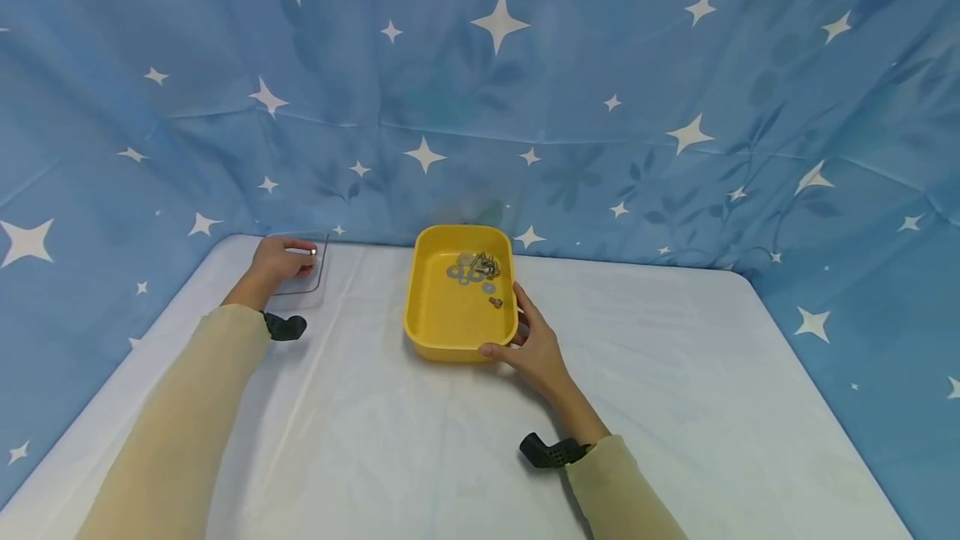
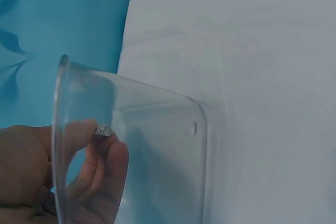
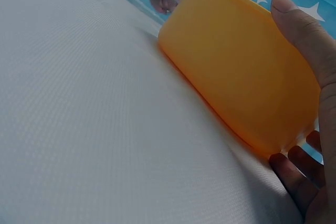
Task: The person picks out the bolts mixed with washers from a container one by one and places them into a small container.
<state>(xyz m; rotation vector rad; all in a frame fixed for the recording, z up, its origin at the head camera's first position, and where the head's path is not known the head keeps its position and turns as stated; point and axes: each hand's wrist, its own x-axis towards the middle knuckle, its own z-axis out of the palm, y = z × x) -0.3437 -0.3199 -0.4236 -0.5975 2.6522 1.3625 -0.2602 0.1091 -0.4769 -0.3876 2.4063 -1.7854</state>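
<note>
A yellow tray [image 1: 427, 319] sits mid-table, holding several washers and small screws [image 1: 477, 267] near its far end. My right hand [image 1: 528, 342] grips the tray's near right corner, thumb along the front wall [image 3: 247, 77]. At the far left, my left hand [image 1: 281, 260] pinches a small metal bolt [image 1: 303, 252] over a clear plastic bracket [image 1: 315, 277]. In the left wrist view the bolt [image 2: 103, 130] shows between my fingertips behind the bracket's upright wall [image 2: 136, 129], near a small hole [image 2: 193, 128].
A white cloth covers the table [image 1: 465, 440]. A blue star-patterned curtain [image 1: 480, 90] hangs close behind and on both sides. Black wrist straps [image 1: 551, 450] sit on both forearms.
</note>
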